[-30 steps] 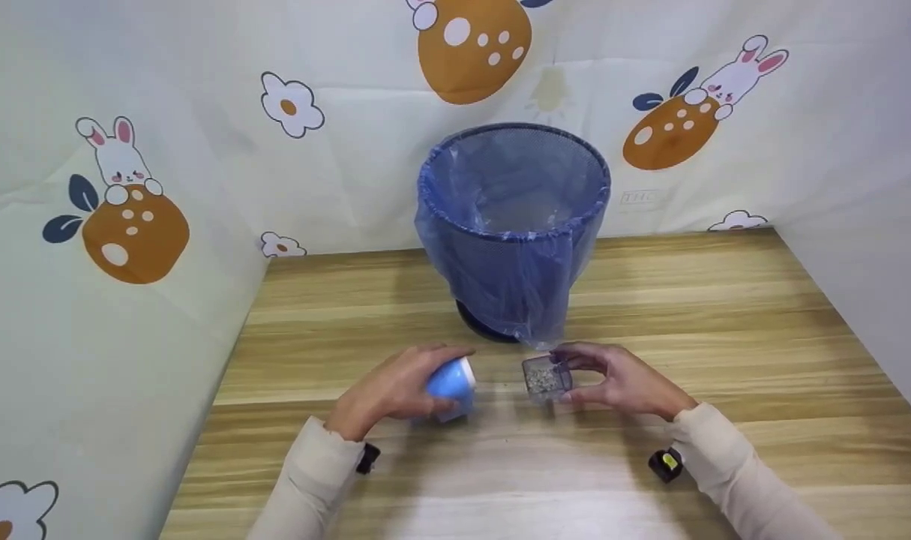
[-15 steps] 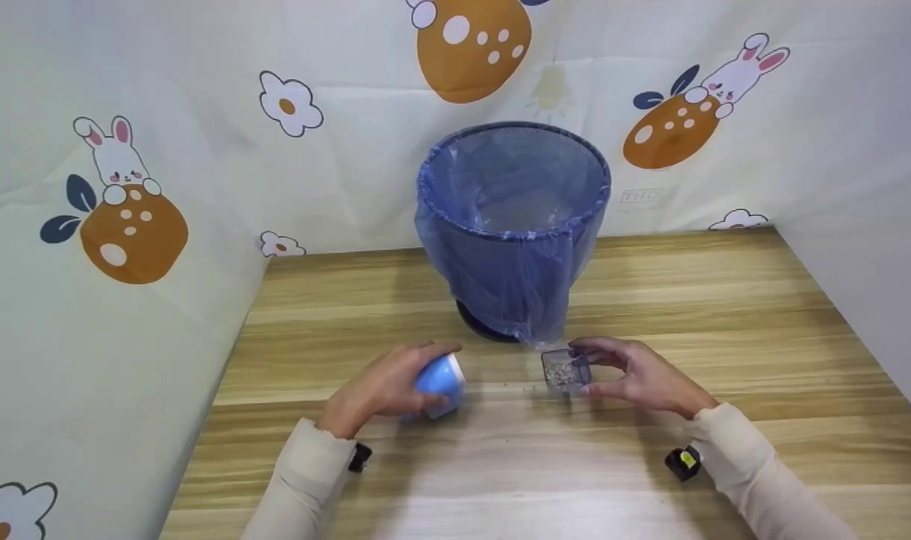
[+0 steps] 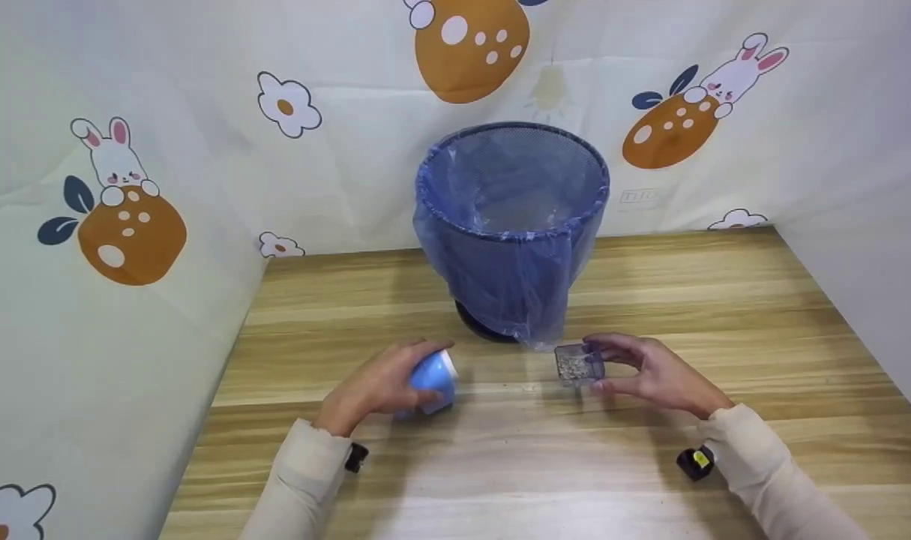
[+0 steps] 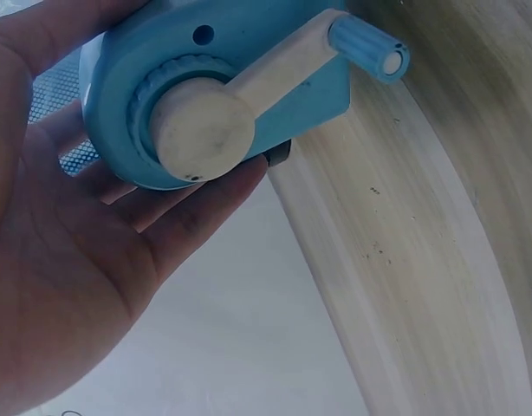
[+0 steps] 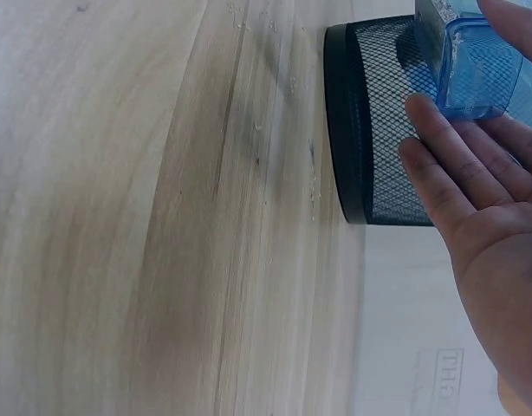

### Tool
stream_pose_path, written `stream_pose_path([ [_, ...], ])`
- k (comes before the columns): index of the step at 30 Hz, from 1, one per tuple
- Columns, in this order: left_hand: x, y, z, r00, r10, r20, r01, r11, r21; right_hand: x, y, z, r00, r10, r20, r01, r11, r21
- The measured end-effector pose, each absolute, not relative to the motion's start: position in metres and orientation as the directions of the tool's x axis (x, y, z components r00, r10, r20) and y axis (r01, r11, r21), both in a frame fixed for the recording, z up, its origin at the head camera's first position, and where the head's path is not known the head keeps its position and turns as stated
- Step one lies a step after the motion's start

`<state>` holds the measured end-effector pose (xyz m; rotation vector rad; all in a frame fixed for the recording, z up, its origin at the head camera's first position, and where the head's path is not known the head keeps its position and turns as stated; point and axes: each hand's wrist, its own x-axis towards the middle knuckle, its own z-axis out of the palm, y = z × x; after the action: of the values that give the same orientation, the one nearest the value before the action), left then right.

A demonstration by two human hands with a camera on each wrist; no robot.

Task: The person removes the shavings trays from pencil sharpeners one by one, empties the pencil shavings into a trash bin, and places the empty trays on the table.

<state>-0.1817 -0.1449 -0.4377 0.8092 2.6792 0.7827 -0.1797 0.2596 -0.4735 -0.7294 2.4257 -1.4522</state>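
My left hand [image 3: 376,386] grips a blue hand-crank pencil sharpener [image 3: 431,384] with a white end, tilted above the table. In the left wrist view its white crank arm [image 4: 288,65] and blue knob [image 4: 368,48] face the camera, with fingers round the body. To the right, my right hand [image 3: 654,375] pinches the sharpener's small see-through shavings drawer [image 3: 579,366] between thumb and fingers. Greyish shavings [image 3: 573,369] lie inside it. The drawer is apart from the sharpener, just in front of the bin. In the right wrist view, the drawer [image 5: 478,65] overlaps the bin.
A dark mesh waste bin [image 3: 500,289] lined with a blue plastic bag stands behind both hands, at the back of the wooden table [image 3: 335,307]. Small specks [image 5: 313,178] of shavings lie scattered on the tabletop. Patterned cloth walls [image 3: 350,165] enclose the table at the back and sides.
The right hand has moved right and slightly back with the drawer. The left hand has shifted a little left with the sharpener, so the gap between them has widened.
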Motion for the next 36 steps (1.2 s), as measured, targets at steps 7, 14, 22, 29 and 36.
stream_pose_path([
  [7, -0.183, -0.149, -0.441, -0.822, 0.568, -0.04, 0.464, 0.709, 0.532, -0.179, 0.266, -0.473, -0.856, -0.511, 0.081, -0.313, 0.387, -0.867],
  [14, -0.185, -0.152, -0.443, -0.823, 0.567, -0.028, 0.466, 0.703, 0.537, -0.179, 0.273, -0.472, -0.868, -0.493, 0.055, -0.285, 0.405, -0.869],
  [22, -0.187, -0.153, -0.446, -0.831, 0.557, -0.01, 0.469, 0.709, 0.526, -0.179, 0.282, -0.468, -0.879, -0.47, 0.083, -0.298, 0.405, -0.864],
  [29, -0.187, -0.155, -0.449, -0.837, 0.547, -0.013, 0.46, 0.717, 0.524, -0.177, 0.288, -0.465, -0.892, -0.447, 0.072, -0.275, 0.408, -0.871],
  [36, -0.187, -0.157, -0.451, -0.845, 0.535, -0.004, 0.454, 0.721, 0.524, -0.177, 0.296, -0.461, -0.905, -0.412, 0.103, -0.284, 0.407, -0.868],
])
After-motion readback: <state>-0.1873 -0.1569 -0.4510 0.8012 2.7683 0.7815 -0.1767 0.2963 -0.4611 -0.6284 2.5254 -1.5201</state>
